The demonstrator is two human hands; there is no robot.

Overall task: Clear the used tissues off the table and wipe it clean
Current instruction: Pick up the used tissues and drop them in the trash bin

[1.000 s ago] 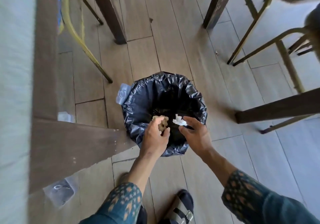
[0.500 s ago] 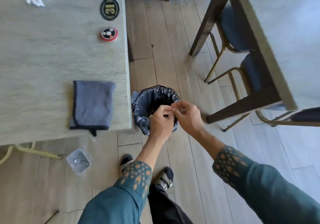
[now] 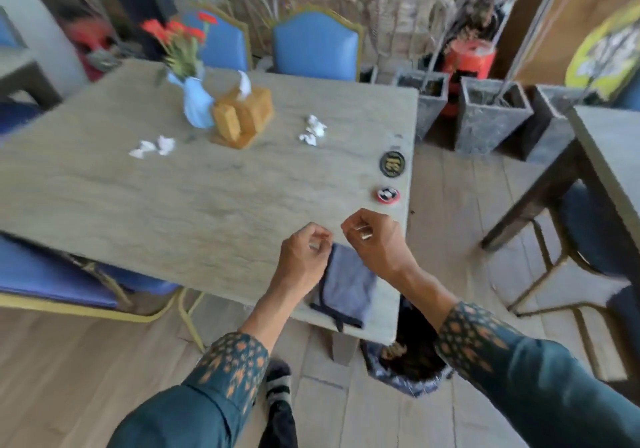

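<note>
Crumpled white tissues lie on the grey table (image 3: pixel 173 198) in two clusters: one at the left (image 3: pixel 154 146), one right of centre (image 3: pixel 312 130). A folded grey cloth (image 3: pixel 346 285) rests at the table's near right corner. My left hand (image 3: pixel 304 257) and my right hand (image 3: pixel 374 236) hover above the cloth, both with fingers curled in and nothing visible in them. Below the corner stands a bin with a black liner (image 3: pixel 408 368), partly hidden by the table and my right arm.
A wooden tissue box (image 3: pixel 242 117) and a blue vase with red flowers (image 3: pixel 195 101) stand mid-table. Two round coasters (image 3: pixel 391 163) lie near the right edge. Blue chairs (image 3: pixel 315 49) surround the table; stone planters (image 3: pixel 488 115) and another table (image 3: pixel 609 143) are at the right.
My hands dropped the tissues into the bin, then rose from it to above the cloth on the table. My view lifted from the floor to the tabletop.
</note>
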